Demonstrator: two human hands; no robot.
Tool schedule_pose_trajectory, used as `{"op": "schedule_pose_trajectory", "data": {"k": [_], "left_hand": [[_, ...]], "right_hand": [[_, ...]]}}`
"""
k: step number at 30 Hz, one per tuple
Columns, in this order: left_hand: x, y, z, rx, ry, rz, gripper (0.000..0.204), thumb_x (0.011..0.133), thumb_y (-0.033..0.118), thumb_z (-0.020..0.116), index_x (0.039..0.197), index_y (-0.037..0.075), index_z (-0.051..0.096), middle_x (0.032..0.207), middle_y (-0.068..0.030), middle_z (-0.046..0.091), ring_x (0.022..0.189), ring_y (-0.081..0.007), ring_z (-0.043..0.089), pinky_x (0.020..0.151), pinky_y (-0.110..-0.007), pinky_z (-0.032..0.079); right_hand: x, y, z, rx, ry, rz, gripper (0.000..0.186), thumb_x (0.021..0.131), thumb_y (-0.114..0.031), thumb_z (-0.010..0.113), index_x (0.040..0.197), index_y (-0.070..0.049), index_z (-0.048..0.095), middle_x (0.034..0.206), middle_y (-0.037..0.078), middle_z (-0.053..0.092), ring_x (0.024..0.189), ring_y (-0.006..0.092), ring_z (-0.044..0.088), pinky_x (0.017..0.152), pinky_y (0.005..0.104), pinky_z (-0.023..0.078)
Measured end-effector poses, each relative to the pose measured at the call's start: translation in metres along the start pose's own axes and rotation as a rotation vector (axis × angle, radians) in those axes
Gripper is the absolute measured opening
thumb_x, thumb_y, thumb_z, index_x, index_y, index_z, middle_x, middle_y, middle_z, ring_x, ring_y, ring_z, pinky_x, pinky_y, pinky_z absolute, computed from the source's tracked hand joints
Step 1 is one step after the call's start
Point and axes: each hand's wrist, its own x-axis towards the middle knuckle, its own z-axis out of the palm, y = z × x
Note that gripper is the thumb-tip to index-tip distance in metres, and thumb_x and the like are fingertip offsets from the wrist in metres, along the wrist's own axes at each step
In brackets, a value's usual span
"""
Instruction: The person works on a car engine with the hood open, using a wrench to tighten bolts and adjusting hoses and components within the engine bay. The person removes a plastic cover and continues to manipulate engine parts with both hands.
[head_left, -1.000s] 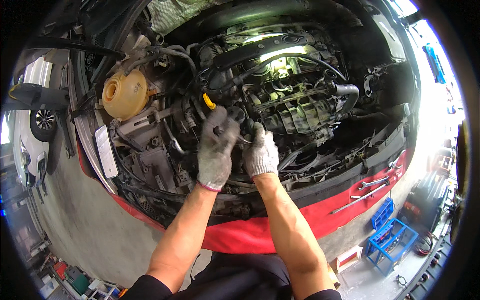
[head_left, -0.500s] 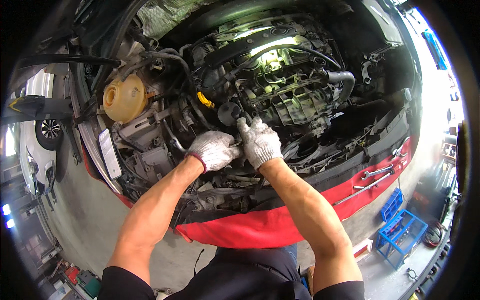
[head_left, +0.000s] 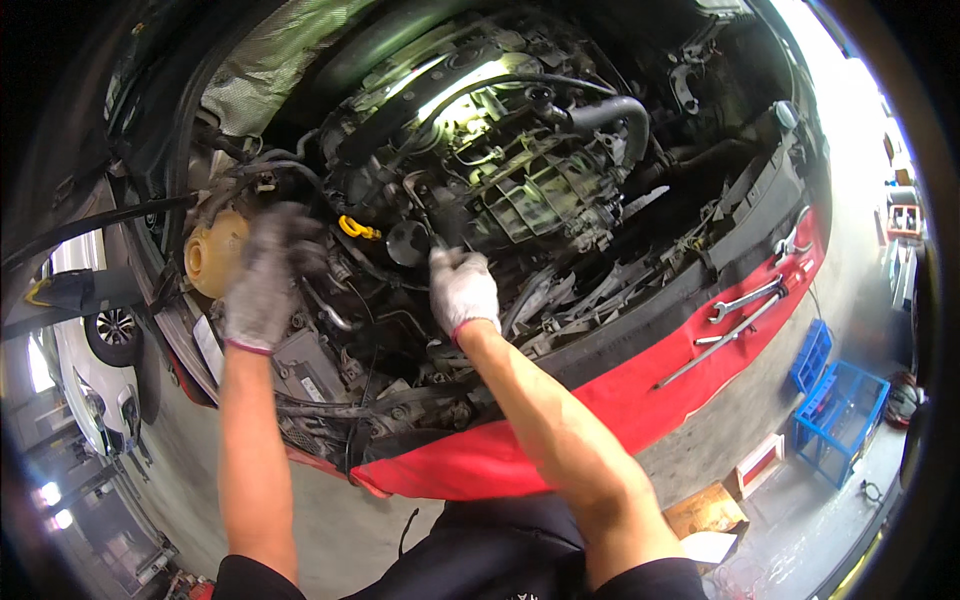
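Observation:
My left hand (head_left: pixel 262 290), in a white knitted glove, is smeared by motion beside the yellowish coolant reservoir (head_left: pixel 203 262), partly covering it. Its fingers are too blurred to read. My right hand (head_left: pixel 466 290), gloved likewise, is closed low in the engine bay, fingers curled next to a round black cap (head_left: pixel 408 244). Whatever those fingers hold is hidden. Left of the cap sits a yellow dipstick handle (head_left: pixel 359 228). Beyond my right hand lies the engine (head_left: pixel 530 195), with a ribbed dark manifold and a bright light on its top.
A red cover (head_left: pixel 540 455) drapes over the car's front edge, with a wrench (head_left: pixel 745 300) and a long metal bar (head_left: pixel 710 352) on it. On the floor at right stand a blue frame crate (head_left: pixel 845 425) and a cardboard box (head_left: pixel 706 512). A white car (head_left: pixel 92 392) is parked at left.
My left hand has left my right hand's side and swung left and up toward the reservoir. My right hand stays close to the black cap. The whole view has shifted.

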Motion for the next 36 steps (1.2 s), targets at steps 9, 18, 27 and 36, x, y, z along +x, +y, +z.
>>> {"op": "schedule_pose_trajectory", "data": {"k": [9, 18, 27, 36], "left_hand": [[-0.070, -0.053, 0.036, -0.727, 0.399, -0.448, 0.036, 0.106, 0.029, 0.058, 0.131, 0.004, 0.064, 0.119, -0.0059, 0.068, 0.093, -0.0154, 0.068, 0.076, -0.032, 0.056], [-0.087, -0.063, 0.072, -0.564, 0.435, -0.576, 0.035, 0.103, 0.027, 0.064, 0.133, 0.008, 0.061, 0.116, -0.0085, 0.068, 0.088, -0.0209, 0.069, 0.072, -0.034, 0.056], [-0.027, -0.124, 0.113, -0.494, -0.432, -0.265, 0.041, 0.104, 0.030, 0.055, 0.140, 0.010, 0.057, 0.139, -0.0079, 0.062, 0.124, -0.0229, 0.059, 0.109, -0.039, 0.045], [0.033, -0.089, 0.201, -1.368, -0.269, -0.596, 0.047, 0.105, 0.050, 0.057, 0.131, 0.011, 0.062, 0.129, -0.0071, 0.066, 0.121, -0.0235, 0.059, 0.109, -0.038, 0.046]], "right_hand": [[-0.008, -0.022, -0.016, -0.430, -0.027, -0.512, 0.023, 0.092, -0.014, 0.056, 0.096, 0.003, 0.071, 0.092, 0.026, 0.073, 0.088, 0.0382, 0.075, 0.072, 0.0454, 0.060], [0.022, 0.003, 0.012, 0.355, -0.098, 0.171, 0.048, 0.097, -0.051, 0.061, 0.108, -0.004, 0.064, 0.083, 0.020, 0.069, 0.080, 0.0357, 0.073, 0.072, 0.0448, 0.058], [-0.009, -0.015, -0.006, -0.315, 0.041, -0.459, 0.024, 0.088, -0.022, 0.065, 0.105, -0.005, 0.064, 0.107, 0.022, 0.068, 0.103, 0.0385, 0.070, 0.087, 0.0488, 0.055], [-0.009, -0.010, -0.017, -0.264, 0.024, -0.444, 0.047, 0.090, -0.024, 0.063, 0.132, -0.005, 0.052, 0.116, 0.025, 0.060, 0.098, 0.0446, 0.068, 0.084, 0.0530, 0.055]]}}
